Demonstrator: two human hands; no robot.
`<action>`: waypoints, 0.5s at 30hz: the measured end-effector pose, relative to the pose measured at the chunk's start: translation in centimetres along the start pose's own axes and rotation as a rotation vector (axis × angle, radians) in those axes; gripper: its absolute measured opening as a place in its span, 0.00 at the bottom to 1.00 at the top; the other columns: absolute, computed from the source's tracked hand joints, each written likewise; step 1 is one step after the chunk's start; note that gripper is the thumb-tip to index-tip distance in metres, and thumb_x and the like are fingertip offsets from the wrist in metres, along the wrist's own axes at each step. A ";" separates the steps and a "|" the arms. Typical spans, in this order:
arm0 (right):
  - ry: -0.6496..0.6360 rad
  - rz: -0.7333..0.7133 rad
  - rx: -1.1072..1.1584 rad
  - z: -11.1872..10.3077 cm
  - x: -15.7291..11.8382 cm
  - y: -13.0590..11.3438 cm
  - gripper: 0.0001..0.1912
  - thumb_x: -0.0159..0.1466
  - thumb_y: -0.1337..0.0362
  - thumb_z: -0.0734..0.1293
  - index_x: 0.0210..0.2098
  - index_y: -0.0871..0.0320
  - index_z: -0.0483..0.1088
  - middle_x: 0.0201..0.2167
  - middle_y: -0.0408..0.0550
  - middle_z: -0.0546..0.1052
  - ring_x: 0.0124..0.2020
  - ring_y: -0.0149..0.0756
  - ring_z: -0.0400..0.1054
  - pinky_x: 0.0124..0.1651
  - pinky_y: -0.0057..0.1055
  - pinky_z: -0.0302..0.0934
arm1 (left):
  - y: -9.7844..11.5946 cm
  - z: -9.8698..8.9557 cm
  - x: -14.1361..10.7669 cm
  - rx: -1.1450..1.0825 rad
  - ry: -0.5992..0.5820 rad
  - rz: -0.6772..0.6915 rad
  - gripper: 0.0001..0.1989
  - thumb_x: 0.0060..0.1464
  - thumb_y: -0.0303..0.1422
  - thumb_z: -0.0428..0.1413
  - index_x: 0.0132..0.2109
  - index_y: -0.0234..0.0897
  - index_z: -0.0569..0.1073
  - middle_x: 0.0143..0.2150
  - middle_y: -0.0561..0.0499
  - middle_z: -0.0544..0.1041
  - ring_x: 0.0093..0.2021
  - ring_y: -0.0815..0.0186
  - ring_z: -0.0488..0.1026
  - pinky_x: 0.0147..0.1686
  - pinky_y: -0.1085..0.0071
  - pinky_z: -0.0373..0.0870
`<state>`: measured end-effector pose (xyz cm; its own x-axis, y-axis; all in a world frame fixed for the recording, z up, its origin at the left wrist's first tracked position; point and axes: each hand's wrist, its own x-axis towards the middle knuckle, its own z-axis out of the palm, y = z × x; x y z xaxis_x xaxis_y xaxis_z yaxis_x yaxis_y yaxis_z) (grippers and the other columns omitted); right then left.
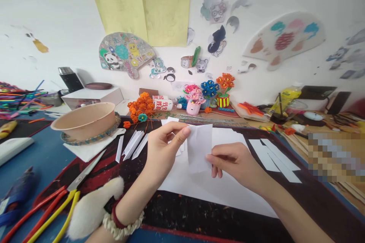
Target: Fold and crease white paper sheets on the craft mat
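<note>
A small white paper piece (199, 146) is held up in front of me, between both hands. My left hand (169, 146) pinches its upper left corner between thumb and fingers. At its lower right edge, my right hand (232, 161) has thumb and fingers closed on it. Beneath both hands lies a large white sheet (182, 184) on the dark mat (182, 212). Folded white strips (132, 144) rest left of my left hand, and flat white strips (281, 163) lie to the right of my right hand.
Scissors (81, 176) with red and yellow handles lie at the lower left, beside a furry white object (94, 209). Behind them stands a round beige basin (85, 119). Orange fuzzy flowers (141, 108) and small flower pots (222, 100) line the back, near a yellow bottle (285, 100).
</note>
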<state>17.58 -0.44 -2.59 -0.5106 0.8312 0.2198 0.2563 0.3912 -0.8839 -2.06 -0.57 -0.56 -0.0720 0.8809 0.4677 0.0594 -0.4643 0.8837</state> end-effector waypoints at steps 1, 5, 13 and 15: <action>-0.006 0.003 0.002 0.0 0.0 0.0 0.19 0.65 0.59 0.64 0.20 0.59 0.69 0.18 0.43 0.73 0.20 0.26 0.66 0.25 0.23 0.61 | 0.0 0.0 0.0 -0.002 0.001 0.001 0.05 0.52 0.35 0.61 0.30 0.39 0.77 0.29 0.53 0.77 0.28 0.71 0.67 0.26 0.76 0.62; -0.023 0.003 0.004 0.0 0.0 -0.1 0.18 0.65 0.60 0.64 0.20 0.59 0.69 0.19 0.43 0.73 0.20 0.26 0.66 0.26 0.23 0.61 | -0.2 -0.1 0.1 -0.008 0.008 -0.001 0.05 0.52 0.34 0.61 0.30 0.38 0.77 0.27 0.54 0.75 0.26 0.73 0.64 0.25 0.77 0.61; -0.041 -0.002 0.014 -0.2 -0.1 -0.2 0.18 0.65 0.60 0.64 0.20 0.59 0.69 0.19 0.42 0.72 0.21 0.26 0.67 0.26 0.22 0.62 | -0.3 0.0 0.2 -0.050 0.020 -0.017 0.05 0.52 0.33 0.61 0.29 0.37 0.77 0.26 0.56 0.72 0.23 0.75 0.59 0.24 0.77 0.59; -0.043 0.000 0.015 -0.1 -0.1 -0.1 0.18 0.65 0.60 0.64 0.20 0.59 0.69 0.19 0.42 0.72 0.21 0.26 0.67 0.26 0.22 0.62 | -0.3 0.0 0.2 -0.031 0.024 -0.018 0.06 0.52 0.34 0.61 0.29 0.37 0.76 0.25 0.56 0.71 0.23 0.75 0.59 0.24 0.77 0.58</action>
<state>17.71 -0.49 -2.48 -0.5455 0.8134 0.2020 0.2441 0.3847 -0.8902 -2.10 -0.28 -0.72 -0.0967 0.8869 0.4518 0.0270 -0.4514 0.8919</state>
